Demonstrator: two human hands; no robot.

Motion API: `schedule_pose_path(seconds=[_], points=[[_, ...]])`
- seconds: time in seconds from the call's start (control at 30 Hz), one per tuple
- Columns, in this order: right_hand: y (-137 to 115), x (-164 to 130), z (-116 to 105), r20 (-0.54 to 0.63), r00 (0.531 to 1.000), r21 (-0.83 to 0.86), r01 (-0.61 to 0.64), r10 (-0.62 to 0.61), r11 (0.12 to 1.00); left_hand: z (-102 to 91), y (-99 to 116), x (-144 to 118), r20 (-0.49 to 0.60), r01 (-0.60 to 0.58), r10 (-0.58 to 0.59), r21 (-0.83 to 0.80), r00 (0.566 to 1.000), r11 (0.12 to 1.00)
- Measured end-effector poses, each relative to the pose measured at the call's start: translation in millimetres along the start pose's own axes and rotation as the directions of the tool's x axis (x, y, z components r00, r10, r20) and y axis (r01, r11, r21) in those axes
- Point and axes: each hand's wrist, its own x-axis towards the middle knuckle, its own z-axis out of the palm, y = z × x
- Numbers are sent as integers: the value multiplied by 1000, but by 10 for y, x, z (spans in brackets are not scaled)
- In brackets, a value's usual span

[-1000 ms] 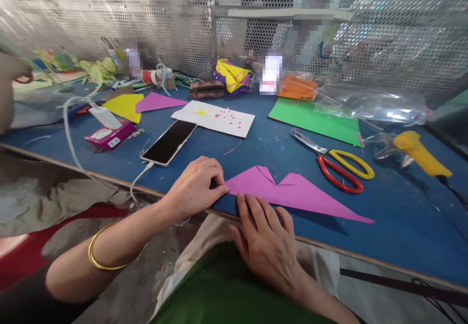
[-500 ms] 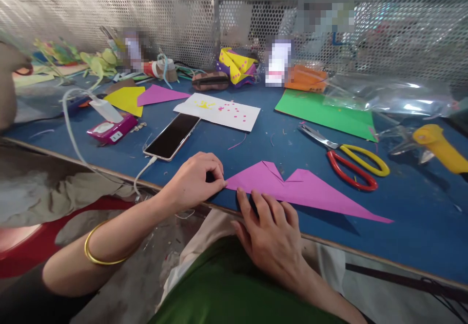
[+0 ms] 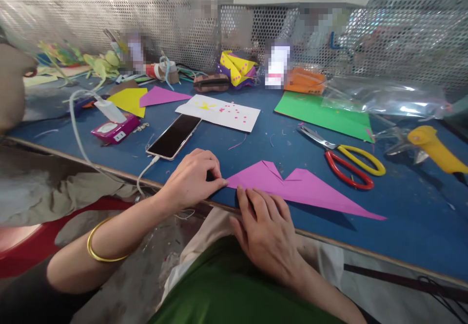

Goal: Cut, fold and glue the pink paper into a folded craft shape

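At the near table edge we are pinching the left tip of the folded purple paper with our left hand while our right hand is pressing it flat, fingers spread, to keep the crease steady

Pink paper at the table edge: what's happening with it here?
A person is working a folded pink paper lying on the blue table. The left hand pinches its left tip, while the right hand presses fingertips on its near edge. Red-and-yellow scissors and a phone lie untouched nearby.
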Motion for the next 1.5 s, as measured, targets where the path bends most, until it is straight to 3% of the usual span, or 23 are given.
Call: schedule_pose_path(seconds=[0.17, 0.67, 0.9, 1.07, 1.1, 1.17, 1.2, 1.3, 1.4, 1.5], points=[[16, 25, -27, 53, 999, -12, -6, 6, 1000, -16, -16, -4, 6, -3, 3, -18, 1000, 1000], [39, 18, 11, 23, 1000, -35, -6, 7, 999, -20, -88, -34, 44, -10, 11, -41, 999, 999], [29, 32, -7, 35, 999, 20, -10, 9, 1000, -55, -170, -91, -36, 9, -8, 45, 999, 999], [10, 22, 23, 8, 1000, 34, -20, 20, 999, -105, -89, -230, -187, 48, -21, 145, 982, 988], [7, 19, 30, 9, 1000, 34, -28, 28, 999, -80, -21, -285, -260, 63, -18, 167, 966, 984], [2, 13, 35, 14, 999, 35, -38, 38, 999, 11, 132, -411, -448, 43, 70, 238, 891, 970], [2, 10, 34, 14, 999, 37, -38, 38, 999, 72, 202, -474, -458, -38, 161, 266, 875, 963], [0, 1, 36, -12, 1000, 33, -21, 22, 999, 282, 326, -625, -283, -298, 400, 341, 872, 892], [-17, -14, 106, -60, 998, 24, -20, 21, 1000, 478, 316, -687, -276, -254, 358, 350, 892, 902], [-37, -20, 276, -188, 982, 31, -16, 21, 999, 621, 243, -667, -402, -199, 334, 342, 853, 918]])
